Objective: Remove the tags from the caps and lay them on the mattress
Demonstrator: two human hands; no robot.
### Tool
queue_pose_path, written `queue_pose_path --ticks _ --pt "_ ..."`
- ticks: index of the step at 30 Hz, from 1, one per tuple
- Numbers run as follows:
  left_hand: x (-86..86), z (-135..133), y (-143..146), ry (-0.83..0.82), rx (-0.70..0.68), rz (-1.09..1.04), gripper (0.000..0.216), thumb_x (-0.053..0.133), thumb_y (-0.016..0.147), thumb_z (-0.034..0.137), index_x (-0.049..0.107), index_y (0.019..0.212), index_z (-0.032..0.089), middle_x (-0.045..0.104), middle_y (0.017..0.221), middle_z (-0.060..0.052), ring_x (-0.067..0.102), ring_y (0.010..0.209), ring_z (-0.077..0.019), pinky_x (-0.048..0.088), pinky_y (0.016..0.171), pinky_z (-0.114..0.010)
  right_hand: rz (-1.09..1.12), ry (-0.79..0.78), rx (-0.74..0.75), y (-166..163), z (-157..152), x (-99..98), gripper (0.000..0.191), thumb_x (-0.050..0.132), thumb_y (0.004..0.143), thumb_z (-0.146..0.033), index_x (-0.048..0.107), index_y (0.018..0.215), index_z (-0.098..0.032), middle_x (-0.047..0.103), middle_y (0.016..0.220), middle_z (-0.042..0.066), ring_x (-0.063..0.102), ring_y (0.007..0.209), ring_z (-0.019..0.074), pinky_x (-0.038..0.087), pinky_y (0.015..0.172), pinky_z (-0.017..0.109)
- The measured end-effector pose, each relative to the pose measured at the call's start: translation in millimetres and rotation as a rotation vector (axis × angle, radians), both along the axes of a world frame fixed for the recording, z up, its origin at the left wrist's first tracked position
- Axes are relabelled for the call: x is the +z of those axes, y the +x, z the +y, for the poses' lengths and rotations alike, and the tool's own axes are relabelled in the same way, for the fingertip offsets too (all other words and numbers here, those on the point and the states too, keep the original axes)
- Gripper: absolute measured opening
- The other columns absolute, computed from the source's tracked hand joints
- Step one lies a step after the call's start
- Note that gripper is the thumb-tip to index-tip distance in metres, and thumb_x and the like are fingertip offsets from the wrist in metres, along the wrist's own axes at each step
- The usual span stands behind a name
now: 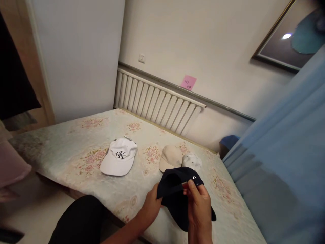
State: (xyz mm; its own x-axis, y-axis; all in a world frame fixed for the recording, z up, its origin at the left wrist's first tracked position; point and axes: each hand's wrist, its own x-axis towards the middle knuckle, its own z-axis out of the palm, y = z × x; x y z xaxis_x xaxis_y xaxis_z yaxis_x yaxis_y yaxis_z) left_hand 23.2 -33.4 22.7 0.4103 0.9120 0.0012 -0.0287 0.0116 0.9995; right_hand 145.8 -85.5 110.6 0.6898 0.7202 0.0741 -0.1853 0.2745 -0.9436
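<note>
Both my hands hold a dark navy cap [177, 189] over the near edge of a bed. My left hand [151, 203] grips the cap's left side, fingers closed on the fabric. My right hand [199, 206] pinches the cap's back near a small red tab, fingers closed. A white cap with a black logo [119, 157] lies on the bed to the left. Further back, a beige cap [170, 157] lies beside a small white cap [192, 161], just beyond the navy one.
The bed [76, 149] has a pale floral cover. A white radiator [157, 103] runs along the far wall under a pink sticky note [188, 82]. A blue curtain [281, 152] hangs at the right. My dark-clothed knee [81, 220] is at the bottom left.
</note>
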Motion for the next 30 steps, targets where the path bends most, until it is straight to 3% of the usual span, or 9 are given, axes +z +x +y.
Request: queue_pose_path --ticks 3,7,10,14,23,27,30 --pt "-20.9 2 4 -0.031 -0.039 0.075 0.035 0.053 0.08 0.034 0.054 0.111 0.017 0.065 0.103 -0.009 0.062 0.085 -0.0213 0.048 0.057 -0.025 0.003 -0.051 -0.046 4 1 -20.5 0.034 0.08 0.059 -0.042 0.063 0.07 -0.015 0.062 0.057 -0.003 0.052 0.051 0.0085 0.042 0.049 0.02" --pt "-46.0 4 2 -0.07 -0.048 0.157 0.027 0.056 0.076 0.036 0.056 0.097 0.019 0.066 0.08 -0.003 0.061 0.064 -0.0187 0.044 0.054 -0.026 0.075 -0.102 -0.051 1 1 -48.4 0.037 0.081 0.055 -0.043 0.062 0.069 -0.015 0.061 0.055 -0.003 0.051 0.047 0.009 0.041 0.045 0.02" --pt "-54.5 3 -5 -0.003 -0.01 0.195 0.026 0.058 0.071 0.027 0.057 0.095 0.02 0.068 0.082 -0.004 0.063 0.076 -0.0232 0.047 0.066 -0.032 0.08 -0.113 -0.006 -5 0 -59.1 0.037 0.08 0.058 -0.043 0.064 0.073 -0.014 0.061 0.055 -0.003 0.051 0.048 0.0086 0.041 0.045 0.019" --pt "-52.6 -2 -22 0.077 0.036 0.275 0.045 0.056 0.06 0.012 0.057 0.105 0.018 0.068 0.102 -0.007 0.06 0.099 -0.0275 0.044 0.087 -0.037 0.053 -0.122 0.05 -15 0 -64.5 0.033 0.078 0.063 -0.042 0.064 0.075 -0.014 0.062 0.057 -0.002 0.052 0.049 0.0086 0.041 0.046 0.019" --pt "-46.0 -12 -45 0.122 -0.006 0.301 0.061 0.058 0.058 0.01 0.051 0.118 0.017 0.063 0.113 -0.007 0.057 0.106 -0.0251 0.042 0.094 -0.037 0.014 -0.175 0.116 -33 8 -74.9 0.034 0.074 0.065 -0.045 0.064 0.074 -0.014 0.061 0.058 -0.001 0.052 0.049 0.0101 0.044 0.048 0.022" --pt "-37.9 -17 -45 0.271 0.226 0.378 0.065 0.066 0.06 0.016 0.049 0.122 0.013 0.057 0.12 -0.012 0.05 0.114 -0.0296 0.037 0.101 -0.045 0.018 -0.19 0.113 -32 11 -73.5 0.032 0.074 0.065 -0.044 0.063 0.073 -0.015 0.061 0.058 -0.002 0.052 0.049 0.01 0.043 0.049 0.022" --pt "-22.8 -25 -46 0.47 0.352 0.361 0.052 0.064 0.069 0.022 0.051 0.119 0.015 0.055 0.118 -0.012 0.048 0.114 -0.0288 0.037 0.101 -0.048 0.007 -0.198 0.112 -32 12 -72.3 0.029 0.073 0.066 -0.042 0.062 0.071 -0.016 0.06 0.058 -0.002 0.052 0.05 0.01 0.043 0.049 0.022"
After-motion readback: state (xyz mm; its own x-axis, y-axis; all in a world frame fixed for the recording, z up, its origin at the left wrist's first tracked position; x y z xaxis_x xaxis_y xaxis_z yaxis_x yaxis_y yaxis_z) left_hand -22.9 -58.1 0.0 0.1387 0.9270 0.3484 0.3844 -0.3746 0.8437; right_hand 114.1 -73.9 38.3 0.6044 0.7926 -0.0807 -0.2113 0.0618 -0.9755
